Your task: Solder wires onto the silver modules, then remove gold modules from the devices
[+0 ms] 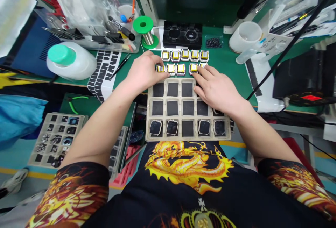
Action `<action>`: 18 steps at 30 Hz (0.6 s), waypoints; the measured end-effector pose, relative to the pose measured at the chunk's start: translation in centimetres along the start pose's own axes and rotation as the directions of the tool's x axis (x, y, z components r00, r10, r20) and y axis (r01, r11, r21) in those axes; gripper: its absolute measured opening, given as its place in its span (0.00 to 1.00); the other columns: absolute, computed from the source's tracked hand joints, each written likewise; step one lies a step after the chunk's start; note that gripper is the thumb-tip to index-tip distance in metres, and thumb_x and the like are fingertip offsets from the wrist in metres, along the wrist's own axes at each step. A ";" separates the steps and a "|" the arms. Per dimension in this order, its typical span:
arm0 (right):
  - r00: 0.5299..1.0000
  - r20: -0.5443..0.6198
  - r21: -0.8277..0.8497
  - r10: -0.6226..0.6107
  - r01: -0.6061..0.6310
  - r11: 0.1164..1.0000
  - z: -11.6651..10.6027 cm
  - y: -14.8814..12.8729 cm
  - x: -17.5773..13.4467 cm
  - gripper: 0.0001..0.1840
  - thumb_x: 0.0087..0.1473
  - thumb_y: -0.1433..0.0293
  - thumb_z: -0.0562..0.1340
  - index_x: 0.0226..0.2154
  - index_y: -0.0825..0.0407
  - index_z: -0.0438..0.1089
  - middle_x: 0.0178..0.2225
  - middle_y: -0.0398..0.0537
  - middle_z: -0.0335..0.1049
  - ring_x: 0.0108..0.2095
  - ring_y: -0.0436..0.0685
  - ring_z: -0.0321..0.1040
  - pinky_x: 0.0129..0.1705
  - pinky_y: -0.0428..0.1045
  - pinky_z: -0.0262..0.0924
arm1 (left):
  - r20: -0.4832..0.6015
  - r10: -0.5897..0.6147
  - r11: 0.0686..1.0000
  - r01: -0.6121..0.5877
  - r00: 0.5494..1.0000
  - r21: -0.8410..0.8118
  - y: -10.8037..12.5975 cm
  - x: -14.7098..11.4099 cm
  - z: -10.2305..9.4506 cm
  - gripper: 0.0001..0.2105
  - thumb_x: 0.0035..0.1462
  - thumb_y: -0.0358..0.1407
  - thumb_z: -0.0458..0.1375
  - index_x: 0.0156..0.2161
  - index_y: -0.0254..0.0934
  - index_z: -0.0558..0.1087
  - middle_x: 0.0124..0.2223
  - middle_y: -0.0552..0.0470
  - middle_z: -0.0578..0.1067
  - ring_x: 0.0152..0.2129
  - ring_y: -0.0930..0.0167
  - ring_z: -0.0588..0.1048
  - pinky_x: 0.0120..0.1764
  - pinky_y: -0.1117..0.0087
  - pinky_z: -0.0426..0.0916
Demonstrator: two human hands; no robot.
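Observation:
Two rows of small smartwatch-like cases with yellow-edged silver blocks in them, one such case (pixel 181 69) in the front row, lie on the green bench mat. My left hand (pixel 146 70) has its thumb and fingers closed around the case (pixel 160 68) at the left end of the front row. My right hand (pixel 216 86) lies palm down with fingers spread. Its fingertips touch the cases (pixel 193 68) at the right of that row, one partly covered. Below sits a beige compartment tray (pixel 170 138) with dark pads and several dark square watch faces (pixel 172 127); my right hand hides part of it.
A black fixture (pixel 182 34), a solder spool (pixel 143 25) and a small tray of screws (pixel 214 42) stand behind. A white bottle (pixel 76 62) and tweezers (pixel 120 65) are left; a white cup (pixel 245 36) and black device (pixel 301 77) right. Another parts tray (pixel 56 137) is lower left.

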State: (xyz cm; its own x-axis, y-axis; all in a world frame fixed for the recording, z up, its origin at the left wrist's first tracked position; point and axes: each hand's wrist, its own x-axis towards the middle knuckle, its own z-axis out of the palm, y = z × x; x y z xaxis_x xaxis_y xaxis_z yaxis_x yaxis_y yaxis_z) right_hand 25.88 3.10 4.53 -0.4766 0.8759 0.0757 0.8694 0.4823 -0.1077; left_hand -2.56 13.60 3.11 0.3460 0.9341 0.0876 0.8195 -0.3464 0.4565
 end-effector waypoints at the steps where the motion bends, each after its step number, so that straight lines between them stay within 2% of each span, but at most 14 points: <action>1: 1.000 0.002 0.003 0.000 0.000 1.000 0.0 0.0 0.0 0.29 0.75 0.62 0.53 0.71 0.57 0.65 0.72 0.67 0.65 0.70 0.78 0.61 0.59 0.72 0.72 | 0.004 -0.007 1.000 0.007 1.000 0.001 0.1 0.0 0.0 0.16 0.53 0.42 0.74 0.43 0.39 0.79 0.46 0.47 0.74 0.42 0.60 0.78 0.58 0.53 0.75; 6: 1.000 0.001 -0.007 -0.010 0.010 1.000 0.1 0.4 0.3 0.28 0.76 0.61 0.51 0.69 0.58 0.65 0.71 0.66 0.66 0.70 0.77 0.61 0.58 0.70 0.71 | 0.032 -0.019 1.000 0.019 0.999 0.013 0.5 0.2 0.1 0.14 0.57 0.42 0.71 0.44 0.38 0.79 0.47 0.45 0.74 0.47 0.56 0.78 0.62 0.49 0.73; 14: 0.999 -0.032 0.000 -0.006 0.006 1.000 0.5 0.5 0.5 0.28 0.75 0.61 0.53 0.69 0.56 0.66 0.71 0.65 0.67 0.70 0.77 0.60 0.58 0.71 0.71 | -0.004 0.056 0.998 -0.056 0.998 -0.007 0.4 0.6 0.5 0.13 0.57 0.41 0.72 0.43 0.40 0.78 0.47 0.46 0.75 0.48 0.57 0.79 0.58 0.52 0.76; 18: 1.000 -0.019 -0.009 -0.010 0.010 1.000 0.0 0.0 0.5 0.29 0.75 0.60 0.53 0.70 0.55 0.65 0.72 0.66 0.64 0.71 0.80 0.58 0.61 0.73 0.67 | -0.010 0.061 0.998 -0.061 0.998 -0.009 0.2 0.3 0.4 0.13 0.56 0.40 0.73 0.44 0.41 0.79 0.50 0.46 0.76 0.47 0.58 0.80 0.57 0.53 0.78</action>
State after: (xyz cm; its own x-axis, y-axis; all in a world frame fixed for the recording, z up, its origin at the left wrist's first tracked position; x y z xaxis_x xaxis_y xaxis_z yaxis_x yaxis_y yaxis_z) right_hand 25.65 3.59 4.57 -0.4826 0.8706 0.0955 0.8658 0.4907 -0.0984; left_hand -2.09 13.78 2.89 0.3910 0.9120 0.1238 0.7928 -0.4021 0.4580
